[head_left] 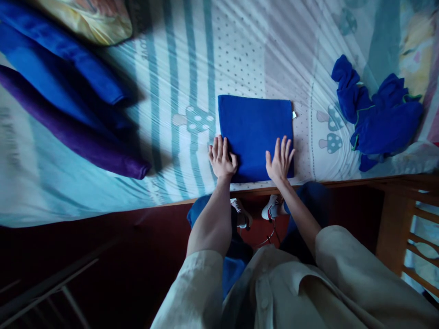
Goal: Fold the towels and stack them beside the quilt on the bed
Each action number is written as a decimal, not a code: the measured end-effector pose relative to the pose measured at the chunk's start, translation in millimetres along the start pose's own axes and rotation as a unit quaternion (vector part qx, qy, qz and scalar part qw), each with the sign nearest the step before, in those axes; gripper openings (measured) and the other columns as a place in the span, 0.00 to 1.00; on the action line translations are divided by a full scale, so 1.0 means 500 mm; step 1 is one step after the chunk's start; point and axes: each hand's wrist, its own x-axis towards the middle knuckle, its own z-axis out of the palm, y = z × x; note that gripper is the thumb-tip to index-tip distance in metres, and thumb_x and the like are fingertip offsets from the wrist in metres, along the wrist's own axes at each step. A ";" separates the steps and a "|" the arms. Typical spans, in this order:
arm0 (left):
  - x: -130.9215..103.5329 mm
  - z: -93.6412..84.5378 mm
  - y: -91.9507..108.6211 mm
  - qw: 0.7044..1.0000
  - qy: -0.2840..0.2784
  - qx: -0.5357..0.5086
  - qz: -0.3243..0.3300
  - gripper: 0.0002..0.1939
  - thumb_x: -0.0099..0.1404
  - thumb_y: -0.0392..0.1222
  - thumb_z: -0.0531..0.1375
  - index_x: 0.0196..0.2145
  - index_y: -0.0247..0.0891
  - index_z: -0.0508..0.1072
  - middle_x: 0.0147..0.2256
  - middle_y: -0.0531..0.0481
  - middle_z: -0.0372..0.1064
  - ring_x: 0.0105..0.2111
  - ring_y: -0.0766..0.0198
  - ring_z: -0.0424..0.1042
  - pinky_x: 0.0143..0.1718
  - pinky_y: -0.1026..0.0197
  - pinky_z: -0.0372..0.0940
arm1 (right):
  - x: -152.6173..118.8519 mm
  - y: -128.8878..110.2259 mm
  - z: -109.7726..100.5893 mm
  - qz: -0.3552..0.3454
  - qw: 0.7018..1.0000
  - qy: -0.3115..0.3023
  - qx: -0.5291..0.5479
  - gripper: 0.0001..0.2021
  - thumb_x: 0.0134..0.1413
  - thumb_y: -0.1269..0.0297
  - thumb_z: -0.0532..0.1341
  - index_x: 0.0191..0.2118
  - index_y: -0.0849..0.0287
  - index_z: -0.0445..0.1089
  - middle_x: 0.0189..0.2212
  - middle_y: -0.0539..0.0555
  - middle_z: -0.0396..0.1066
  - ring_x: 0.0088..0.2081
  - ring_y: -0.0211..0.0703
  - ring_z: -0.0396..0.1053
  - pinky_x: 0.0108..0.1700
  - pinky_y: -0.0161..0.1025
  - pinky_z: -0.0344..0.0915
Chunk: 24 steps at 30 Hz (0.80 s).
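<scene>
A blue cloth [255,121], folded into a neat square, lies flat on the bed near its front edge. A small white tag sticks out from its right side. My left hand [222,157] rests at the cloth's left edge, fingers stretched out, partly on the cloth and partly on the sheet. Flat on the cloth's right part is my right hand [280,160], its fingers spread. Neither hand grips anything.
Crumpled blue cloths [384,114] with green edging lie to the right. On the left are blue folded fabric [65,73], a purple roll [78,128] and a yellow pillow [99,20]. The patterned sheet [164,114] covers the bed; a wooden bed end [394,224] stands at right.
</scene>
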 end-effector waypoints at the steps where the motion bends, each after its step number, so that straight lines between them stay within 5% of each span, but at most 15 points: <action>1: 0.000 0.000 0.000 1.000 -0.001 0.002 -0.002 0.36 0.68 0.44 0.52 0.72 0.33 0.59 0.73 0.43 0.49 0.75 0.51 0.42 0.76 0.44 0.32 | 0.021 -0.018 0.005 -0.009 1.000 -0.008 -0.007 0.35 0.73 0.53 0.45 0.78 0.60 0.35 0.78 0.61 0.31 0.77 0.63 0.26 0.72 0.74 0.33; 5: 0.000 -0.001 0.003 1.000 0.001 0.012 -0.002 0.35 0.68 0.43 0.52 0.71 0.33 0.60 0.73 0.42 0.50 0.75 0.52 0.43 0.76 0.46 0.33 | 0.066 -0.049 0.030 -0.022 1.000 0.003 -0.020 0.35 0.73 0.53 0.46 0.78 0.60 0.37 0.78 0.60 0.33 0.77 0.61 0.28 0.74 0.70 0.30; 19: -0.003 0.003 0.000 0.999 0.008 0.035 0.007 0.35 0.68 0.41 0.52 0.71 0.32 0.60 0.74 0.42 0.49 0.75 0.54 0.42 0.76 0.47 0.32 | 0.066 -0.040 0.053 -0.017 1.000 0.004 0.018 0.36 0.72 0.52 0.47 0.78 0.61 0.39 0.78 0.61 0.34 0.77 0.59 0.27 0.74 0.68 0.27; 24: 0.001 0.001 0.027 0.997 0.004 0.074 0.004 0.35 0.70 0.39 0.49 0.73 0.30 0.55 0.75 0.40 0.44 0.75 0.52 0.40 0.75 0.43 0.33 | 0.065 -0.039 0.059 -0.021 0.999 0.011 0.028 0.35 0.73 0.53 0.47 0.78 0.61 0.38 0.78 0.61 0.31 0.77 0.57 0.25 0.74 0.67 0.27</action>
